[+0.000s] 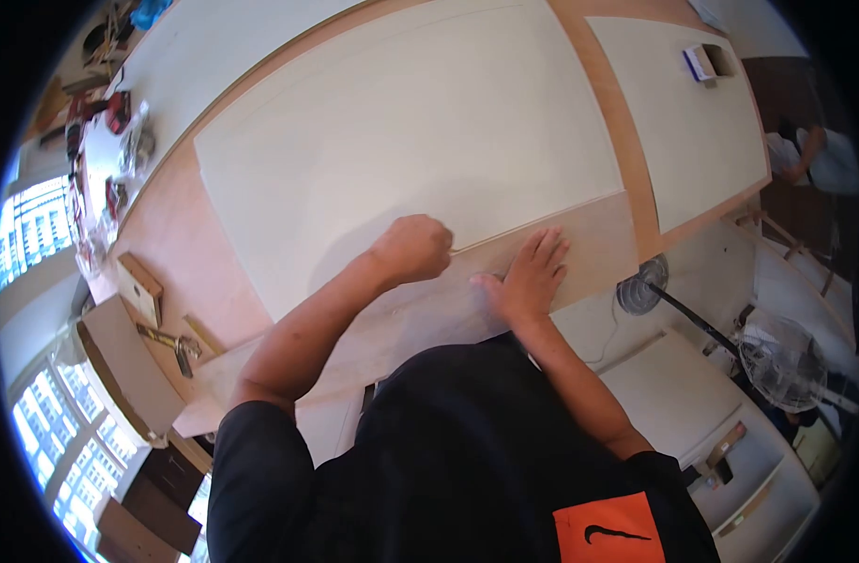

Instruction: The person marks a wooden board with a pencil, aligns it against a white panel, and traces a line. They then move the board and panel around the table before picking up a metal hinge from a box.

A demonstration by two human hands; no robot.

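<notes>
My left hand is closed in a fist, knuckles up, at the edge where a large pale sheet meets a long light wooden board. What its fingers hold, if anything, is hidden. To its right, my right hand lies palm down on the board with fingers spread and thumb pointing left. The board runs along the near side of the sheet, close to my body, and passes under both forearms.
A small open box sits on another pale panel. At left are a wooden block, a metal tool and a red power tool. Fans stand right; another person shows at the far right.
</notes>
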